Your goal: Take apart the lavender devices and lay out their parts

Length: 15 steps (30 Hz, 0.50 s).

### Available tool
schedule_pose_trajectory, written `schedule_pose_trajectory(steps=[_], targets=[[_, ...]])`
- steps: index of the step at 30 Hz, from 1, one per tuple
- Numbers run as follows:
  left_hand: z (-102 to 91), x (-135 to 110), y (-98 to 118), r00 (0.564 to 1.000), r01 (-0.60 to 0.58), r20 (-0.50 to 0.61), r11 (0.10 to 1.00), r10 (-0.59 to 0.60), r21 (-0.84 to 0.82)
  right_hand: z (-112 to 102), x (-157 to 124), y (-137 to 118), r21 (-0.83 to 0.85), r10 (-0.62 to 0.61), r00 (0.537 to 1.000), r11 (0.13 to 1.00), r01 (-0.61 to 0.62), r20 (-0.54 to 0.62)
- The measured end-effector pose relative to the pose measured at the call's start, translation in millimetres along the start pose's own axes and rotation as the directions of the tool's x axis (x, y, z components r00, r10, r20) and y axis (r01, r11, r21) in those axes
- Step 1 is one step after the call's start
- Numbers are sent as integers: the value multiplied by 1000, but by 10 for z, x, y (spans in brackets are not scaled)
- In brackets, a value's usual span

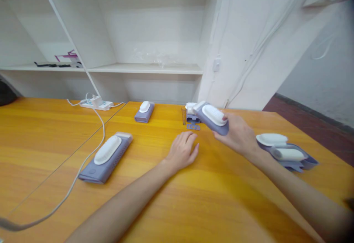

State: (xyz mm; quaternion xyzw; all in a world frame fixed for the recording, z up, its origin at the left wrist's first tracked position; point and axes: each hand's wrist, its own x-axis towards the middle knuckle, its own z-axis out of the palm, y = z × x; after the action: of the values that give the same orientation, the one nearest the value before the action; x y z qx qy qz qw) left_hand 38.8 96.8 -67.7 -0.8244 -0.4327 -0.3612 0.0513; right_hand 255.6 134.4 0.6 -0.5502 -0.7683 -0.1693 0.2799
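Observation:
My right hand [238, 134] grips the lower end of a purple-and-white handheld device [211, 117], which is raised over the table with its white oval, ridged piece facing up. My left hand [182, 150] rests on the wood, palm down and holding nothing, its fingers loosely bent and the thumb apart. Just beyond it are a flat purple frame piece [193, 126], a coil spring [183, 116] and a small purple-and-white part [191, 118], which the held device partly covers.
On the table, a similar device [107, 158] lies left and a smaller one [144, 111] farther back. Purple shells with white cylinders [289, 154] sit right, behind my forearm. A white power strip [96, 103] and its cable [92, 154] run left. White shelving [146, 68] borders the back.

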Motion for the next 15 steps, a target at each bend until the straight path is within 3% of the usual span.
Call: schedule_pose_trajectory(steps=[2,5,10,15], targets=[[5,-3,-4,995,22,-97,1000,-21,8,42,-169,-120,113,-99,992,989,90,74],[-1,-3,0,984,48,-174,998,-43,29,149,-369,-247,248,-146,981,962,111,131],[-26,9,19,992,47,-122,996,-38,73,269,-570,-316,418,-198,956,904,93,216],[-37,29,24,996,62,-71,995,-56,83,337,-667,-282,537,-301,943,824,180,145]])
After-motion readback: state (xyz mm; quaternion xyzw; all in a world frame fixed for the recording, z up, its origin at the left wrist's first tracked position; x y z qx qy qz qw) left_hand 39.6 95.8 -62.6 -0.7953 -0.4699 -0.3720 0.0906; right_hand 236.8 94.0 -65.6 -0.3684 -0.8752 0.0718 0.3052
